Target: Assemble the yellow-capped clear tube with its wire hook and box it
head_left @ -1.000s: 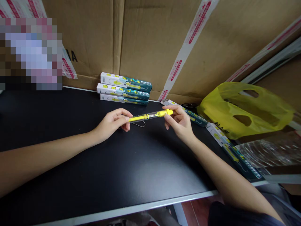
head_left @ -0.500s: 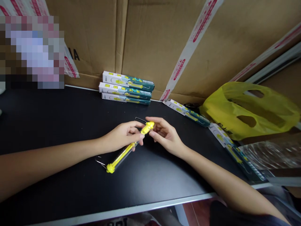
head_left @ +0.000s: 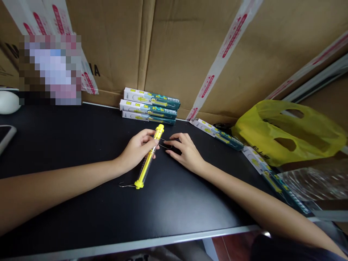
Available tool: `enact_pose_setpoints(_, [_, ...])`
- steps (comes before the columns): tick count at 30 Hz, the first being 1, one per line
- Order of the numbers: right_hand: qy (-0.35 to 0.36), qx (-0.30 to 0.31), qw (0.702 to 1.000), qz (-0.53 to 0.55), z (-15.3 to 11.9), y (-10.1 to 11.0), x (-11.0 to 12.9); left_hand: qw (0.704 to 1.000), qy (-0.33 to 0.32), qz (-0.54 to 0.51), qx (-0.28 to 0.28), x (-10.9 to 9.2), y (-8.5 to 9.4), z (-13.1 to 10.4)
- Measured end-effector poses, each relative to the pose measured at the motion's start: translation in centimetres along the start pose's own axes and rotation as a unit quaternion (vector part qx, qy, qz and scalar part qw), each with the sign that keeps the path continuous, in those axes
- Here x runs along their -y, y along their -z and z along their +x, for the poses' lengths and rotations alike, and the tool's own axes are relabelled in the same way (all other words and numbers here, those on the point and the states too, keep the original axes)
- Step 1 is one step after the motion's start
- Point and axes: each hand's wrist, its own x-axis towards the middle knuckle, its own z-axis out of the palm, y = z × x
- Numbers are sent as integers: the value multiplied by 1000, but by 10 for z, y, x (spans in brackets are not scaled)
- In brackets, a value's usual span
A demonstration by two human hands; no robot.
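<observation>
**Yellow tube tool held near its top, wire hook pinched beside it**

The left hand (head_left: 137, 150) curls shut around the upper part of the yellow tube tool (head_left: 148, 159), which slants from twelve o'clock down to seven o'clock on the black table (head_left: 67, 145), probably to steady it. The right hand (head_left: 185, 152), at three o'clock of the tool, lies mostly flat, fingertips on the thin wire hook (head_left: 165, 145). Boxed packs (head_left: 149, 105) stack against the cardboard wall (head_left: 176, 47) at twelve o'clock; a yellow bag (head_left: 288, 134) sits further right.

even indoor light, soft sheen on black table (head_left: 81, 203), wide-angle bowing at edges, sharp centre
</observation>
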Motion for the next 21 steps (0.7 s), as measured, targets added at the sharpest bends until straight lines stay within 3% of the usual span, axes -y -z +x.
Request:
enact_pose_setpoints(3, [32, 56, 995, -81, 11, 3, 5, 1000, 2, 1, 0, 1, 0, 0])
enact_pose_setpoints(7, [69, 177, 956, -223, 29, 17, 28, 1000, 7, -3, 5, -1, 0, 1])
enact_pose_setpoints(9, [53, 220, 940, -256, 36, 23, 41, 1000, 12, -5, 8, -1, 0, 1])
enact_pose_setpoints(13, [27, 243, 932, -269, 44, 27, 54, 1000, 12, -12, 12, -1, 0, 1])
enact_pose_setpoints(21, [17, 228, 938, -259, 42, 23, 42, 1000, 4, -11, 19, 3, 1, 2])
